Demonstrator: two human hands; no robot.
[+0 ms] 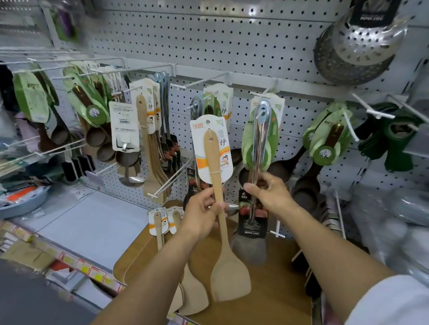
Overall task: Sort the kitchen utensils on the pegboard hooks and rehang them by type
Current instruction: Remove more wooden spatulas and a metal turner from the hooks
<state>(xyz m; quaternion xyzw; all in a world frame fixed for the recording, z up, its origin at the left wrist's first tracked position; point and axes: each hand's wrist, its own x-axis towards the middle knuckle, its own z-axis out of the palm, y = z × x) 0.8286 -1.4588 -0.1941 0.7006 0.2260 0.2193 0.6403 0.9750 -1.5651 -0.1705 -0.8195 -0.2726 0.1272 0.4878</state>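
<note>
Hands are up at centre frame, both busy in front of the white pegboard wall [221,38]. The left hand [201,214] has its fingers and thumb wrapped round the handle of a pale wooden spatula with a white-and-orange card tag [215,178], holding it upright, blade hanging down over the brown wooden board [272,308] at lower centre. The tag end reaches up just below a white wire hook [200,81] at the middle of the board.

Over to the right hand [268,192]: its fingers pinch the shaft of a shiny long-handled steel turner with a black label [256,166]. That turner's eyelet sits at the tip of another white hook [261,94], in front of green-carded dark ladles, and its flat blade hangs low, just beside the wooden spatula's shaft.

Down on the brown board, more wooden spatulas with the same orange tags [190,279] lie in a loose pile, partly under the left forearm.

Left of centre, a row of hooks carries green-carded dark wooden ladles [88,114] and a bunch of pale wooden spatulas [145,128]. Upper right, a perforated steel colander ladle [358,42] hangs large. Far right, dark green utensils [393,138] crowd one hook.
</note>
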